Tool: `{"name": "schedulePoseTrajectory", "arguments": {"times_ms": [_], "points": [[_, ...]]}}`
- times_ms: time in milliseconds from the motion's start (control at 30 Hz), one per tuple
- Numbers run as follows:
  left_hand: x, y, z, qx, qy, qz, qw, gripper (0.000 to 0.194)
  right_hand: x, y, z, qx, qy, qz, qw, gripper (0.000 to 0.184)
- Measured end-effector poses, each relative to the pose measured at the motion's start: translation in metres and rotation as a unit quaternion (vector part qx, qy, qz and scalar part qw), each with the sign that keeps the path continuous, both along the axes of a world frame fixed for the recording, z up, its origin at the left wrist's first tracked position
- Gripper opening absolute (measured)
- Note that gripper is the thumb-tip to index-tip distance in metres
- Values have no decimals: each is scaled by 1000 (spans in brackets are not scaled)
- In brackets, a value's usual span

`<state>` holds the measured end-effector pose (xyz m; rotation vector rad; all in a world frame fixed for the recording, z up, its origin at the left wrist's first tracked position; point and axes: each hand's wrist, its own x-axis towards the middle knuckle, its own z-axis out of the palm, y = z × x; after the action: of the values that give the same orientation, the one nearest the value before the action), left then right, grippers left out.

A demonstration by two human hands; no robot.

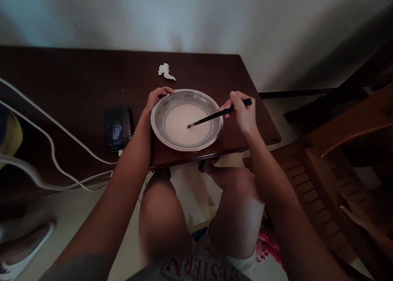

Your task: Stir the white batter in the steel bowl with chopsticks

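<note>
A wide, shallow metal bowl [156, 129] stands near the front edge of the dark table and holds a pale, milky liquid [181, 125]. My left hand [158, 96] grips the bowl's far left rim, its fingers curled over the edge. In my right hand [245, 113], at the bowl's right side, are black chopsticks [208, 118], held close together. They slant down to the left across the rim, with their whitish tips at the liquid near the bowl's middle.
A crumpled white tissue [166, 71] lies behind the bowl. To the left are a phone [119, 127] and white cables [52, 139] on the dark table [211, 70]. A wooden chair [310, 191] stands at right, with another person's hand [353, 209] by it.
</note>
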<state>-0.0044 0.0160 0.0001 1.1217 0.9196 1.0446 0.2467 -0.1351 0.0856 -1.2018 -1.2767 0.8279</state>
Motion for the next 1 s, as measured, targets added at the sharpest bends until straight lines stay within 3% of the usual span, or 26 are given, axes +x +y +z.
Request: {"name": "schedulePoseTrajectory", "arguments": {"times_ms": [167, 433, 533, 700, 867, 1000], "points": [[-1, 1, 0, -17, 5, -5, 1000, 21, -9, 8, -3, 5, 16, 32, 999, 48], [-3, 4, -1, 7, 2, -9, 1000, 19, -11, -9, -47, 49, 177, -83, 979, 46], [-3, 4, 0, -17, 11, -15, 1000, 20, -19, -19, -58, 68, 207, -58, 974, 42], [-1, -1, 3, -7, -4, 5, 1000, 23, -26, -29, -49, 45, 130, -45, 989, 31], [-2, -2, 2, -5, 5, 3, 1000, 22, -27, -46, -39, 45, 118, -155, 980, 36], [-3, -1, 1, -14, -16, -5, 1000, 23, -40, -51, -46, 16, 108, -102, 989, 31]]}}
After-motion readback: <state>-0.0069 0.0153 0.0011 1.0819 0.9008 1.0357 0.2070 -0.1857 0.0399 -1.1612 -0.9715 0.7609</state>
